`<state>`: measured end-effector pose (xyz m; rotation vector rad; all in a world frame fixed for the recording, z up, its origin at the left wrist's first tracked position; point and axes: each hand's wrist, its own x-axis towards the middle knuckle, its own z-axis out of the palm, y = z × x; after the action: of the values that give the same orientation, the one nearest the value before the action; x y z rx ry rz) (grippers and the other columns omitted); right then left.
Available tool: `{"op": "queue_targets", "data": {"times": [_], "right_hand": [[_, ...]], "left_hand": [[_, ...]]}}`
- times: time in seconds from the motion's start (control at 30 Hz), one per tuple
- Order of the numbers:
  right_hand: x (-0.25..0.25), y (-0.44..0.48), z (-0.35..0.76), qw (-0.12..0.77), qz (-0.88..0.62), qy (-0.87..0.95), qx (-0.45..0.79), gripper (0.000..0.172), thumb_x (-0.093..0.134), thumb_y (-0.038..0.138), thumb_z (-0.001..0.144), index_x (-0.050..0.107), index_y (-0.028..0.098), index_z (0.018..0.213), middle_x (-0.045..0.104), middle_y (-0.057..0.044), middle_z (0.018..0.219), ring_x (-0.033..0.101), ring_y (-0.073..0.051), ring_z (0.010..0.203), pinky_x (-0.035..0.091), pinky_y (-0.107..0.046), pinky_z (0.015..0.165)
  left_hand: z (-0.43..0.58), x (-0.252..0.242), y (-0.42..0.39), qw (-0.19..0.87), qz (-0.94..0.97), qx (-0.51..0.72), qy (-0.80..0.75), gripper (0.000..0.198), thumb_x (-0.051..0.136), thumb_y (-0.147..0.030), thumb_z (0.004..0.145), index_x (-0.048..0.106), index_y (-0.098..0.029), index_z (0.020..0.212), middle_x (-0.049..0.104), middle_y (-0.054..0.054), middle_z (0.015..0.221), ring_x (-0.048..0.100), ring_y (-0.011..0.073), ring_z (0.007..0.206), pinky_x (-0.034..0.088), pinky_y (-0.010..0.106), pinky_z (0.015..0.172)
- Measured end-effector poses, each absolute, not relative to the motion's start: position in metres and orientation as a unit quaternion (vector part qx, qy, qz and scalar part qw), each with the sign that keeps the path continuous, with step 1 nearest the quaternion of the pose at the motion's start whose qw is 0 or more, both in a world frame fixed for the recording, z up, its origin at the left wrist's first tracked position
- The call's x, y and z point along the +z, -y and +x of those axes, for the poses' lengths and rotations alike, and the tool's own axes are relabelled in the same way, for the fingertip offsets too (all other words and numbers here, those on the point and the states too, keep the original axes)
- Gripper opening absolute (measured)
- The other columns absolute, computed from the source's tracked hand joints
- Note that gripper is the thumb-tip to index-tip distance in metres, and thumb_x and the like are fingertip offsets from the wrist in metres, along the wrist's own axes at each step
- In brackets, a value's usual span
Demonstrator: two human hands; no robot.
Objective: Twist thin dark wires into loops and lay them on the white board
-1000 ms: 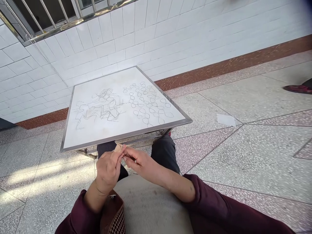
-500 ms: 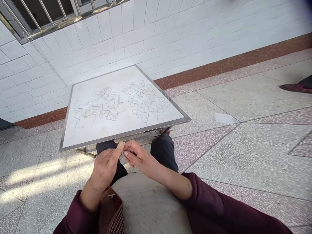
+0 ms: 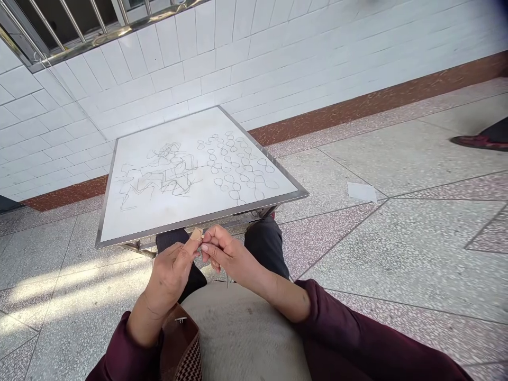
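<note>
My left hand (image 3: 170,272) is raised above my lap, with a tan strip, perhaps a plaster, on the thumb tip (image 3: 196,234). My right hand (image 3: 226,255) pinches close to that thumb, its fingertips touching it. A thin dark thread (image 3: 227,280) hangs below my right hand, and its upper end is hidden by my fingers. Ahead of my hands stands a white metal-framed board (image 3: 159,222), marked with tangled pencil lines (image 3: 161,172) and rows of pencil loops (image 3: 238,169). Neither hand touches the board.
A ribbed beige cloth (image 3: 242,333) covers my lap, beside a brown checkered pouch (image 3: 182,354). A white tiled wall (image 3: 119,63) with a barred window (image 3: 67,21) stands behind the board. A paper scrap (image 3: 361,191) and another person's red shoe (image 3: 480,142) are on the terrazzo floor (image 3: 416,254).
My right fingers have moved in against the left thumb tip, and the thread shows more clearly below them. The whole view has shifted slightly as my head moved.
</note>
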<state>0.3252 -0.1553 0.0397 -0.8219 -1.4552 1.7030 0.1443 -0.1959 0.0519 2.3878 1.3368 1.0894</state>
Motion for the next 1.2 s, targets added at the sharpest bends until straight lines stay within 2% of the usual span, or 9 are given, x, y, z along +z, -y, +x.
{"op": "queue_targets", "data": {"times": [0.13, 0.37, 0.5, 0.6, 0.67, 0.77, 0.87, 1.07, 1.2], "right_hand": [[0.041, 0.155, 0.327, 0.362, -0.336, 0.611, 0.619, 0.013, 0.051, 0.035, 0.095, 0.045, 0.023, 0.095, 0.058, 0.006, 0.069, 0.048, -0.008, 0.047, 0.044, -0.023, 0.050], [0.042, 0.152, 0.330, 0.346, -0.335, 0.673, 0.562, 0.006, 0.047, 0.028, 0.096, 0.051, 0.024, 0.095, 0.055, 0.004, 0.074, 0.048, -0.009, 0.050, 0.045, -0.024, 0.052], [0.040, 0.148, 0.333, 0.398, -0.310, 0.716, 0.483, 0.011, 0.047, 0.026, 0.096, 0.058, 0.023, 0.096, 0.057, -0.004, 0.091, 0.057, -0.015, 0.075, 0.050, -0.028, 0.063], [0.041, 0.147, 0.334, 0.401, -0.303, 0.740, 0.447, 0.009, 0.051, 0.022, 0.094, 0.061, 0.023, 0.095, 0.060, -0.005, 0.092, 0.057, -0.019, 0.089, 0.048, -0.033, 0.077], [0.043, 0.147, 0.334, 0.397, -0.313, 0.733, 0.455, 0.009, 0.052, 0.020, 0.092, 0.061, 0.022, 0.092, 0.060, -0.004, 0.089, 0.056, -0.018, 0.086, 0.046, -0.033, 0.078], [0.046, 0.147, 0.334, 0.388, -0.328, 0.697, 0.506, 0.009, 0.054, 0.023, 0.091, 0.060, 0.020, 0.084, 0.057, -0.001, 0.081, 0.052, -0.015, 0.076, 0.043, -0.029, 0.071], [0.048, 0.146, 0.333, 0.364, -0.326, 0.658, 0.572, 0.014, 0.056, 0.030, 0.090, 0.059, 0.019, 0.082, 0.053, 0.000, 0.076, 0.047, -0.014, 0.070, 0.040, -0.027, 0.065], [0.051, 0.150, 0.330, 0.369, -0.325, 0.574, 0.655, 0.027, 0.057, 0.045, 0.089, 0.053, 0.020, 0.080, 0.046, 0.003, 0.073, 0.041, -0.013, 0.067, 0.036, -0.027, 0.063], [0.053, 0.150, 0.330, 0.351, -0.315, 0.555, 0.686, 0.030, 0.055, 0.047, 0.091, 0.052, 0.020, 0.080, 0.042, 0.004, 0.071, 0.037, -0.012, 0.064, 0.034, -0.026, 0.060]], "left_hand": [[0.149, 0.053, 0.193, -0.005, 0.842, 0.332, -0.425, 0.072, 0.050, -0.004, 0.094, 0.021, -0.025, 0.156, 0.074, 0.004, 0.090, 0.066, 0.0167, 0.076, 0.053, 0.029, 0.068], [0.152, 0.059, 0.194, -0.100, 0.868, 0.268, -0.405, 0.063, 0.042, -0.006, 0.099, 0.019, -0.015, 0.156, 0.071, 0.005, 0.087, 0.065, 0.0174, 0.085, 0.046, 0.031, 0.069], [0.153, 0.066, 0.195, -0.137, 0.881, 0.243, -0.381, 0.065, 0.047, -0.004, 0.097, 0.019, -0.012, 0.155, 0.073, 0.006, 0.091, 0.064, 0.0192, 0.090, 0.044, 0.033, 0.071], [0.154, 0.068, 0.195, -0.153, 0.893, 0.222, -0.359, 0.059, 0.048, -0.004, 0.096, 0.028, -0.009, 0.151, 0.073, 0.009, 0.096, 0.063, 0.0198, 0.091, 0.043, 0.034, 0.073], [0.155, 0.068, 0.195, -0.166, 0.901, 0.204, -0.345, 0.053, 0.048, -0.006, 0.096, 0.035, -0.009, 0.148, 0.073, 0.009, 0.096, 0.063, 0.0198, 0.091, 0.044, 0.035, 0.073], [0.155, 0.066, 0.194, -0.193, 0.907, 0.189, -0.323, 0.050, 0.049, -0.006, 0.095, 0.041, -0.010, 0.144, 0.072, 0.009, 0.096, 0.063, 0.0195, 0.086, 0.044, 0.034, 0.069], [0.154, 0.064, 0.195, -0.211, 0.912, 0.175, -0.305, 0.052, 0.052, -0.004, 0.092, 0.042, -0.010, 0.143, 0.072, 0.008, 0.094, 0.063, 0.0196, 0.083, 0.044, 0.033, 0.064], [0.154, 0.065, 0.196, -0.199, 0.918, 0.178, -0.294, 0.053, 0.053, -0.004, 0.091, 0.042, -0.010, 0.143, 0.071, 0.008, 0.093, 0.062, 0.0191, 0.081, 0.047, 0.033, 0.063], [0.152, 0.066, 0.196, -0.198, 0.919, 0.182, -0.290, 0.052, 0.051, -0.003, 0.091, 0.042, -0.009, 0.142, 0.070, 0.009, 0.092, 0.061, 0.0190, 0.079, 0.047, 0.032, 0.061]]}}
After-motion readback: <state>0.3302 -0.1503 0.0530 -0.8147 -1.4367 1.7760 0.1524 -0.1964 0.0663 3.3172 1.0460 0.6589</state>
